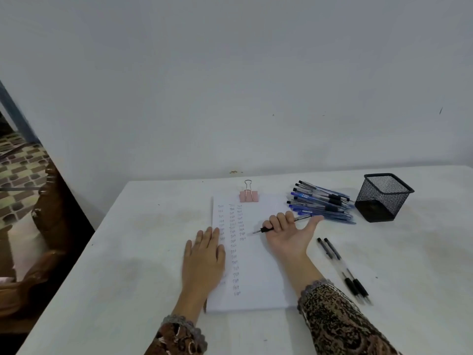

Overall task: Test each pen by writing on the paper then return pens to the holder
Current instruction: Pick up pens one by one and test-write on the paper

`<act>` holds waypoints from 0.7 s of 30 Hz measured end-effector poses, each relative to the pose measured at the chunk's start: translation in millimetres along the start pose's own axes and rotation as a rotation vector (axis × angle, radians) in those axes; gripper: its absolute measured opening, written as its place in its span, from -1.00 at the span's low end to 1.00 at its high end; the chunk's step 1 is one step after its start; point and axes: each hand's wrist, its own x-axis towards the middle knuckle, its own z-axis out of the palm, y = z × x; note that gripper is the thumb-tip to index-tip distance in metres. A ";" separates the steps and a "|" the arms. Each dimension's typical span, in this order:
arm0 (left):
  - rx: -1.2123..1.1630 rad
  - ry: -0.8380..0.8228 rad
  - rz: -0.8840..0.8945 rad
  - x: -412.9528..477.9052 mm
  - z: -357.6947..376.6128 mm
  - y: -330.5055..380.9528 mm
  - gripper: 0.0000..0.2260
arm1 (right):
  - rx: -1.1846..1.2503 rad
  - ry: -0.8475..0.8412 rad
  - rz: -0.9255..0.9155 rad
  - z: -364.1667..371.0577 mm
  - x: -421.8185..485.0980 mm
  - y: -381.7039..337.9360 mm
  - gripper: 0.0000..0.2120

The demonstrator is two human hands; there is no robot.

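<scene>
Plain pale grey wall [230, 85] at the back; in front of it, a white table [128, 252]. On the left, beyond the table edge, dark carved wooden furniture [48, 226] and a patterned brown-and-cream floor [18, 175].

In the middle of the table, a stack of white paper [263, 278], clamped at its far edge by a pink binder clip [248, 195] with wire handles standing up. Down the left part of the sheet, three columns of small handwritten words [233, 242], the middle column the longest; too small to read with certainty.

Left hand [204, 254]: flat, palm down, fingers straight and together, resting on the left edge of the paper and partly on the table. Patterned brown sleeve [179, 336] with a lace cuff at the wrist.

Right hand [286, 234]: turned palm up over the right part of the paper, fingers curled round a pen [265, 229], thumb stretched out to the right. Black grip and metal tip of the pen pointing left, over the sheet beside the third column; contact between tip and paper impossible to judge.

Beyond the right hand, near the paper's far right corner, a loose pile of pens [322, 203], blue and black, lying roughly parallel. Just right of the pile, a black mesh holder [384, 197], square, upright. Nearer, right of the right forearm, two clear pens [352, 286] with black grips, side by side on the table, apart from the pile.
</scene>
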 end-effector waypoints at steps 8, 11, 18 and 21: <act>-0.023 0.006 0.011 0.2 0.7 -1.4 -0.55 | -0.478 -0.003 -0.045 5.1 15.1 18.4 -0.41; -0.034 0.015 0.010 0.2 0.9 -1.8 -0.55 | -0.727 -0.060 -0.084 7.3 9.6 25.2 -0.55; -0.030 0.013 0.007 1.7 2.0 -1.4 -0.55 | -1.137 -0.158 -0.200 -4.6 7.8 30.7 -0.56; -0.024 0.015 0.008 1.5 2.1 -1.5 -0.55 | -1.220 -0.107 -0.256 -3.4 4.7 35.4 -0.50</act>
